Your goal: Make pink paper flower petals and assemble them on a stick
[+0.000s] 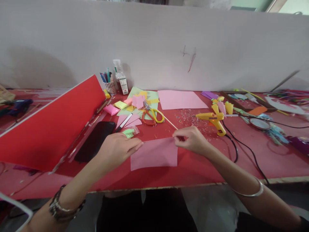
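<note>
A rectangle of pink paper (pixel 154 156) is held between my two hands over the front of the red table (pixel 116 180). My left hand (pixel 118 148) pinches its upper left corner. At the upper right corner, the fingers of my right hand (pixel 189 140) are closed on the same sheet. A thin pale stick (pixel 169 121) lies just beyond my right fingertips. Scissors (pixel 152 116) with red and yellow handles rest past the paper. Near my left hand are a black and white marker (pixel 124 122) and a light green packet (pixel 129 132).
A yellow glue gun (pixel 213 119) with a black cable stands at the right. A larger pink sheet (pixel 182 100) lies at the back. On the left are a black phone (pixel 95 140) and a slanting red board (pixel 58 125). A bottle (pixel 121 79) and pen cup (pixel 109 86) stand behind.
</note>
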Demonstrator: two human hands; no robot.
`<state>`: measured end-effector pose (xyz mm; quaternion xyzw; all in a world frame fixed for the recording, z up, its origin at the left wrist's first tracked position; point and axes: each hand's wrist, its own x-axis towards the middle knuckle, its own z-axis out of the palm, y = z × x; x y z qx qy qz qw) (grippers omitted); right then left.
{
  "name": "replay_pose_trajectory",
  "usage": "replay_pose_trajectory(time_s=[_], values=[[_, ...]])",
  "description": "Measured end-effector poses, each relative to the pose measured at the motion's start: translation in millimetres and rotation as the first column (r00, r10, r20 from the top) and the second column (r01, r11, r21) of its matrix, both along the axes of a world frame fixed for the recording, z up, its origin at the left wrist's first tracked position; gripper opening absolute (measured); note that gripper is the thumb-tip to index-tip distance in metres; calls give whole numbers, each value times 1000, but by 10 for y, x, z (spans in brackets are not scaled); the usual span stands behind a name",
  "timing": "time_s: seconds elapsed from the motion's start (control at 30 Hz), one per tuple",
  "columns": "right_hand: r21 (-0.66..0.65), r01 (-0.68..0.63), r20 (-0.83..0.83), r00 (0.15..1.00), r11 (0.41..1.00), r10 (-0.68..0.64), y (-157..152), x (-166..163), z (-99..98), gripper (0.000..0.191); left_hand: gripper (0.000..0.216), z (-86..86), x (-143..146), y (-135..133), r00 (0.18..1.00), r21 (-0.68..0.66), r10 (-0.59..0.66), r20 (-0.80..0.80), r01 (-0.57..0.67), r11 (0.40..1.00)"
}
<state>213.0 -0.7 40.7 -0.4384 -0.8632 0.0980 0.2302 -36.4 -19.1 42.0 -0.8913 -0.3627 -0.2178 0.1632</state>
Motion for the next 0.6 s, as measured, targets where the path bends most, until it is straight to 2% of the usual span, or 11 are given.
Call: replay_pose_trajectory(time_s=[0.17,0.3,0.43,0.53,0.6], values=[[-23,71,-79,994,997,-72,35,144,35,12,47,14,-8,10,998,-84,-69,4,69,994],[-90,-75,-130,990,993,63,-10,84,160,20,43,20,16,42,997,-135,-73,-8,71,988],[-146,-178,44,982,973,186,-75,-63,208,21,39,57,61,78,998,-162,-47,-29,41,986],[-100,-201,158,964,975,214,-87,-175,179,30,34,82,155,91,995,-65,-95,-45,92,994],[-81,-195,189,960,977,207,-85,-240,164,30,29,82,249,85,991,18,-127,-52,128,992]])
